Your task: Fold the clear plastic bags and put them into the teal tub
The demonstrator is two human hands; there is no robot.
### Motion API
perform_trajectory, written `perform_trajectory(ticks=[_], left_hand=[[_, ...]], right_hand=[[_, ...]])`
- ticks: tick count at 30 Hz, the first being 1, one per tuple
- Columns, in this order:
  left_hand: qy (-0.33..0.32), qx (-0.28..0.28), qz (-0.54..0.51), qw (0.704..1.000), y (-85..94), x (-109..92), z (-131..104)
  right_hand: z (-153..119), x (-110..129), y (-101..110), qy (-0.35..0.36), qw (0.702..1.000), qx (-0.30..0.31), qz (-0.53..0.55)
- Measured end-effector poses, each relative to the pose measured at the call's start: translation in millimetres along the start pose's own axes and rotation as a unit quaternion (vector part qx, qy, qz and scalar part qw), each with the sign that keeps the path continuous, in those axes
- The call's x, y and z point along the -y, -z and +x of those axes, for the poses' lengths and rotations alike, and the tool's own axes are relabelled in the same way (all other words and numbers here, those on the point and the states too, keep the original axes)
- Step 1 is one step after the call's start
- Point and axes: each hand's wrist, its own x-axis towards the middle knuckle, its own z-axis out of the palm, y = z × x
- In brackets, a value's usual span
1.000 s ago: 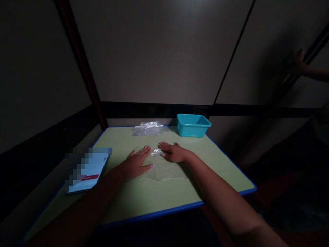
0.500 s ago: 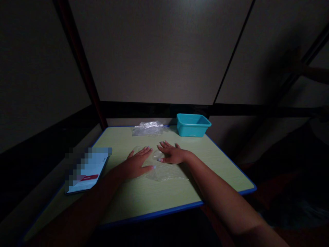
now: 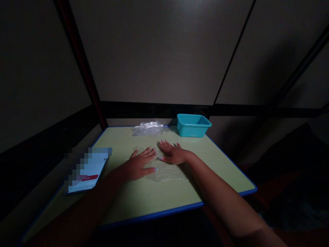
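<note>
Taking the tub (image 3: pixel 193 128) as my marker, I have the clear plastic sheet (image 3: pixel 168 173) flat on the table (image 3: pixel 144 204), left of it and nearer me, its visible spread slanting from far left to near right, though the hands cover too much for me to tell its true long axis. My left hand (image 3: pixel 141 164) and right hand (image 3: pixel 173 153), both left of and nearer than the tub, are palm-down over the sheet, fingers spread wide, gripping nothing.
</note>
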Motion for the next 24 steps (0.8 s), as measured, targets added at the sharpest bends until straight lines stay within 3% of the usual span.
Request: perform_trajectory(ticks=[15,19,24], left_hand=[[-0.016,0.031,0.019,0.999,-2.5,0.7,0.4],[-0.016,0.003,0.026,1.0,-2.1,0.6,0.1],[-0.027,-0.016,0.036,0.999,0.4,-5.0,0.7]], right_hand=[[-0.3,8.7,-4.7,0.028,0.997,0.071,-0.007],[1.0,6.8,-5.6,0.011,0.999,0.048,0.002],[2.8,-3.0,-3.1,-0.064,0.998,-0.017,-0.01]])
